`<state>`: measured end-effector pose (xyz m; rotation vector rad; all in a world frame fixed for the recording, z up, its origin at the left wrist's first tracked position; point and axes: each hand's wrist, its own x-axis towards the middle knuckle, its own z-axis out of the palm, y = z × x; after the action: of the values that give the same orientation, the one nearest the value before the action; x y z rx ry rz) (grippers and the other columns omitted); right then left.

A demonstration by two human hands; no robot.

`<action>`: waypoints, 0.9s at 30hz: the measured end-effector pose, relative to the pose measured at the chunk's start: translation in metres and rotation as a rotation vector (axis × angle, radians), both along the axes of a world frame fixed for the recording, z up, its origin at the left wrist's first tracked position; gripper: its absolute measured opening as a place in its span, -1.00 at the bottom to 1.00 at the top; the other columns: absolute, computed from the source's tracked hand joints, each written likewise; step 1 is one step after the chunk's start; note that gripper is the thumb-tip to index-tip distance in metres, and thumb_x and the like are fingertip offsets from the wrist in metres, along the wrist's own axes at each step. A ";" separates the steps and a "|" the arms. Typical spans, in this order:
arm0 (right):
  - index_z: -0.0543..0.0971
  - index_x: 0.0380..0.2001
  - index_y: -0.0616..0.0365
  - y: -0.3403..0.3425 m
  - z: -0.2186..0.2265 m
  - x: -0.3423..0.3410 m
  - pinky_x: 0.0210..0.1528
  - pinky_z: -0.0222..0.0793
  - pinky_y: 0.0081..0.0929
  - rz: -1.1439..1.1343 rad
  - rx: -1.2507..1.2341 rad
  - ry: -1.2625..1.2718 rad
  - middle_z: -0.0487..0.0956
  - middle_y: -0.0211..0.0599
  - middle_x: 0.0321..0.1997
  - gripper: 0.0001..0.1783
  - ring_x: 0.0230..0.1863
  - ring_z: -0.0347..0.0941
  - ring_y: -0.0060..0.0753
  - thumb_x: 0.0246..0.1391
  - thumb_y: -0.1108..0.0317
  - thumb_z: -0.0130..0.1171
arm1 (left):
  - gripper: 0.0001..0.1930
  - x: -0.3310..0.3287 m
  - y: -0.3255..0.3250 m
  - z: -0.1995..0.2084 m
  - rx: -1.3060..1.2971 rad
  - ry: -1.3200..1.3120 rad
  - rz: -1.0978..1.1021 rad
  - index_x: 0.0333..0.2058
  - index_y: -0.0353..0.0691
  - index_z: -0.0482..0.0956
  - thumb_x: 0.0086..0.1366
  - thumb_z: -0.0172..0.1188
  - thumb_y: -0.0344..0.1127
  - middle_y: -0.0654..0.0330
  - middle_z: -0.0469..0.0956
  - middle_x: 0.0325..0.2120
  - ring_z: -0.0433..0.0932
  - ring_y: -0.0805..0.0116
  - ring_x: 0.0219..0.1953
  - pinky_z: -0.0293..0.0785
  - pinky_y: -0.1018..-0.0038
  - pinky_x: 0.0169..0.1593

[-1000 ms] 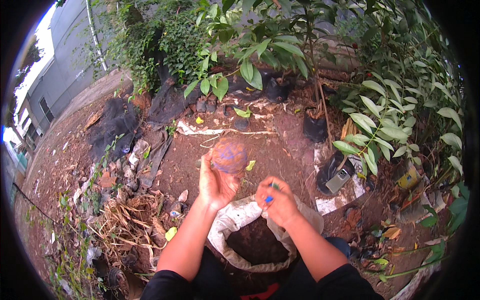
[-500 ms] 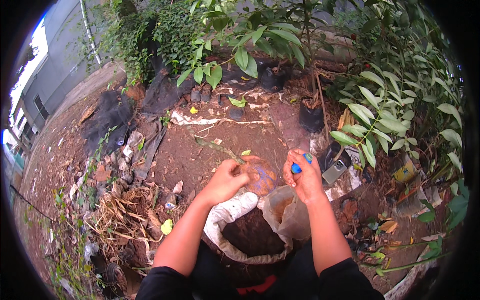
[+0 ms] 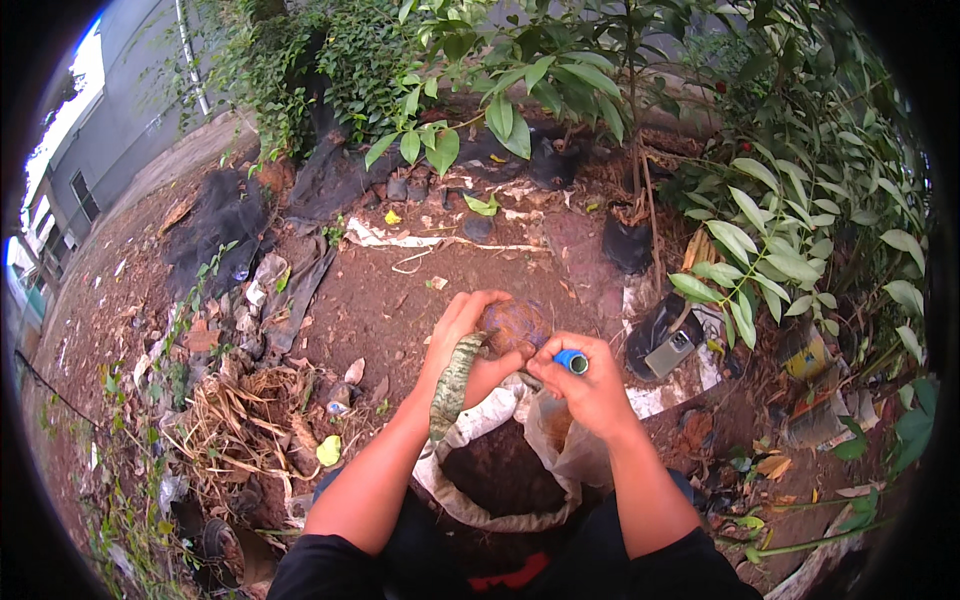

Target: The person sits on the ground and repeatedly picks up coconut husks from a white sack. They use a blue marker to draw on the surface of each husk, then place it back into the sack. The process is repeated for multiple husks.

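My left hand (image 3: pixel 462 340) is wrapped round a brown fibrous ball (image 3: pixel 517 322), which has purple-blue thread wound over it. A long mottled green leaf (image 3: pixel 455 388) comes from the ball's side and lies across my left wrist. Close against the ball's near right side, my right hand (image 3: pixel 592 388) is closed on a blue spool of thread (image 3: pixel 572 361). The strand between spool and ball is too fine to make out. Below both hands stands a white sack (image 3: pixel 438 470) with its rim rolled down and dark soil inside. A translucent plastic bag (image 3: pixel 590 455) with brown material leans at its right.
A phone (image 3: pixel 670 353) lies on a black plastic plant bag (image 3: pixel 650 325) to the right. Dry straw (image 3: pixel 235 425) is heaped at the left. Leafy branches (image 3: pixel 760 245) reach in from the upper right. Black netting (image 3: pixel 215 235) lies at the far left.
The ball has been turned, so its leaf has swung from pointing away to lying over my left wrist. My right hand has moved left and down to the ball with the spool.
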<state>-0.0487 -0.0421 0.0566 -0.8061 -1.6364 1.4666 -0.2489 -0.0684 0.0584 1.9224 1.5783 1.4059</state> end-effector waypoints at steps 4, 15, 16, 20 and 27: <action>0.53 -0.48 0.18 -0.009 -0.002 -0.007 -0.34 0.26 -0.61 0.020 0.070 0.052 0.47 -0.63 -0.48 -0.82 -0.38 0.33 -0.81 0.15 0.47 0.34 | -0.35 0.002 0.001 0.003 0.064 -0.004 0.046 0.07 -0.19 0.53 -0.05 0.54 -0.28 -0.02 0.55 -0.10 0.59 -0.08 -0.03 0.55 0.16 0.03; 0.51 -0.44 0.18 -0.024 0.006 -0.011 -0.27 0.33 -0.51 -0.014 0.311 -0.141 0.50 -0.44 -0.44 -0.80 -0.36 0.38 -0.63 0.09 0.44 0.38 | -0.32 0.005 -0.002 0.009 0.109 0.068 0.059 0.11 -0.18 0.51 -0.04 0.56 -0.32 0.05 0.51 0.01 0.57 0.09 0.03 0.58 0.25 0.04; 0.51 -0.45 0.17 -0.026 0.006 -0.012 -0.27 0.32 -0.54 0.004 0.304 -0.148 0.48 -0.53 -0.44 -0.80 -0.35 0.34 -0.70 0.09 0.48 0.38 | -0.32 0.009 -0.006 0.014 0.054 0.022 0.069 0.12 -0.18 0.50 -0.02 0.56 -0.33 0.06 0.51 0.02 0.56 0.09 0.04 0.58 0.26 0.05; 0.52 -0.41 0.17 -0.031 0.005 -0.019 -0.24 0.34 -0.54 0.070 0.237 -0.163 0.49 -0.51 -0.41 -0.81 -0.33 0.35 -0.70 0.10 0.46 0.40 | -0.29 0.007 0.005 -0.007 0.110 -0.148 0.066 0.12 -0.20 0.48 -0.02 0.63 -0.34 0.08 0.55 -0.05 0.59 0.17 0.00 0.58 0.27 0.05; 0.57 -0.19 0.21 -0.022 -0.011 -0.027 -0.12 0.44 -0.41 0.108 0.319 -0.042 0.60 -0.29 -0.31 -0.78 -0.23 0.53 -0.44 0.13 0.43 0.37 | -0.52 0.014 -0.004 0.006 -0.334 -1.217 -0.259 0.17 -0.18 0.40 0.36 0.38 -0.34 0.02 0.53 0.11 0.59 0.23 0.11 0.60 0.28 0.15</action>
<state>-0.0753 -0.0640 0.0458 -0.5806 -1.9095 1.2221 -0.2351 -0.0727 0.0647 0.6997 0.8213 1.5509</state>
